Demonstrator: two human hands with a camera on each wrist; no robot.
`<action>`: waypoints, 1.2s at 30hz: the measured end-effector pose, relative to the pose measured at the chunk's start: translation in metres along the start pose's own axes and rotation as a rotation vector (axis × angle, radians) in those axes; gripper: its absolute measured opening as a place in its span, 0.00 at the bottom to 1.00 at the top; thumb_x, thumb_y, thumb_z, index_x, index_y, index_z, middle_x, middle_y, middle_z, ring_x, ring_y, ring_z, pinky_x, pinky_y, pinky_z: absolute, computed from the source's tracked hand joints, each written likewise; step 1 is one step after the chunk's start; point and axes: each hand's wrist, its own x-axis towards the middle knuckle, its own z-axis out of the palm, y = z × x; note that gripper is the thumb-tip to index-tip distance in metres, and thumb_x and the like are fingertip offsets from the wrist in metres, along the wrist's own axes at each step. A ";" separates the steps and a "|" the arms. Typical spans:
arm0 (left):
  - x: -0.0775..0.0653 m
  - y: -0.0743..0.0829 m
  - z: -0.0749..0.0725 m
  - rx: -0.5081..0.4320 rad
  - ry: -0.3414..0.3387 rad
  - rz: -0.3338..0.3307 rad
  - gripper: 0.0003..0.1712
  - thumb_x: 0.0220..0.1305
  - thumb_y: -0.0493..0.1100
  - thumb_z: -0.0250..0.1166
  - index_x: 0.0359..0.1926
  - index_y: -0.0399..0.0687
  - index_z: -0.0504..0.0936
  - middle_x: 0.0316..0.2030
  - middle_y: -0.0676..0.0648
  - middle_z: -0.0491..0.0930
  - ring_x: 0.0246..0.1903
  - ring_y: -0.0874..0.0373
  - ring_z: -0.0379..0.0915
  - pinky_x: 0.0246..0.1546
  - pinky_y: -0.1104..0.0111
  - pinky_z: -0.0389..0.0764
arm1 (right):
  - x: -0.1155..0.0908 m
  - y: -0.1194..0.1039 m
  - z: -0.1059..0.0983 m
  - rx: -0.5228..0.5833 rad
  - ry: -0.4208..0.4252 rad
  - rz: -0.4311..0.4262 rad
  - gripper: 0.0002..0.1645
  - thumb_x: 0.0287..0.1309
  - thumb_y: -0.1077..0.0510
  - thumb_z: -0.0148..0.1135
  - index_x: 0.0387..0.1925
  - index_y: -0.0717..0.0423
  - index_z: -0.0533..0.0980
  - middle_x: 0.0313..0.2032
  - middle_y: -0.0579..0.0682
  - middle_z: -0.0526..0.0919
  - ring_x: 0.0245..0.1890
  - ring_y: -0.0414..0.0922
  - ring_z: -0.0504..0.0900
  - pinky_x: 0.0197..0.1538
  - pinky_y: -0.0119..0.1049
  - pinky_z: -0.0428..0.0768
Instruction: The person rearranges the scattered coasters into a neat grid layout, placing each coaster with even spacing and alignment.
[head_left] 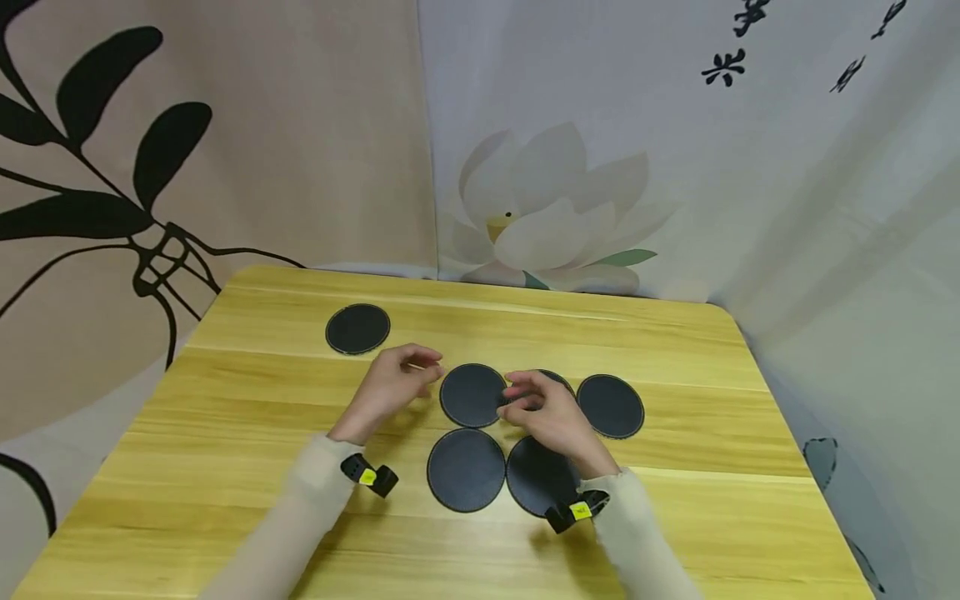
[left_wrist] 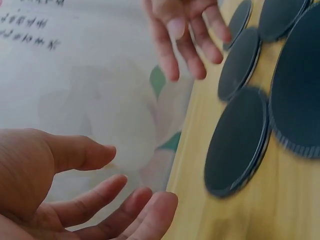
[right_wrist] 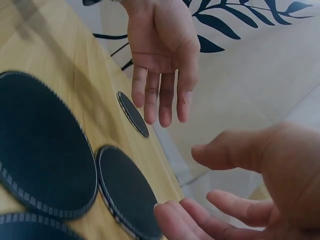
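Note:
My left hand [head_left: 396,385] hovers over the table with loosely bent fingers and nothing in them, just left of a round black coaster [head_left: 472,395]. Above the right part of the group hovers my right hand [head_left: 553,412], also holding nothing, partly covering one coaster [head_left: 557,379] behind it and another coaster [head_left: 542,479] in front. A further coaster [head_left: 466,470] lies front left in the group, and one [head_left: 611,406] lies at its right end. The left wrist view shows thumb and fingers of the left hand [left_wrist: 95,195] apart; the right hand [right_wrist: 240,185] looks alike in its own view.
A single coaster [head_left: 357,328] lies apart at the back left of the wooden table [head_left: 225,467]. Printed fabric [head_left: 570,200] hangs behind the table's back edge. A small black camera [head_left: 369,475] is strapped to each wrist.

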 end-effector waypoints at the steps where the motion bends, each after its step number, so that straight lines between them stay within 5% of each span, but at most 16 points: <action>1: 0.001 -0.001 -0.006 0.005 0.003 -0.005 0.16 0.72 0.44 0.65 0.57 0.45 0.82 0.54 0.42 0.82 0.52 0.40 0.81 0.51 0.51 0.86 | 0.003 -0.002 0.003 0.010 -0.009 -0.003 0.33 0.62 0.56 0.71 0.68 0.53 0.73 0.57 0.56 0.83 0.48 0.45 0.85 0.48 0.36 0.83; 12: 0.019 -0.009 -0.073 0.014 -0.040 -0.071 0.27 0.75 0.47 0.62 0.68 0.40 0.73 0.62 0.35 0.75 0.62 0.37 0.74 0.60 0.49 0.83 | 0.032 -0.022 0.024 0.144 -0.104 0.030 0.35 0.62 0.56 0.70 0.69 0.52 0.71 0.61 0.60 0.80 0.50 0.47 0.86 0.56 0.49 0.86; 26: 0.046 -0.022 -0.147 0.029 -0.085 -0.181 0.36 0.78 0.51 0.56 0.77 0.38 0.60 0.76 0.33 0.59 0.71 0.35 0.66 0.64 0.54 0.81 | 0.074 -0.035 0.051 0.170 -0.146 0.095 0.39 0.62 0.57 0.71 0.72 0.56 0.68 0.61 0.62 0.78 0.52 0.54 0.86 0.57 0.47 0.87; 36: 0.069 -0.039 -0.182 0.034 -0.089 -0.241 0.36 0.79 0.49 0.54 0.79 0.37 0.57 0.76 0.31 0.59 0.69 0.40 0.70 0.61 0.59 0.83 | 0.104 -0.044 0.071 0.156 -0.166 0.106 0.38 0.62 0.58 0.71 0.71 0.59 0.69 0.58 0.59 0.80 0.52 0.59 0.86 0.54 0.47 0.88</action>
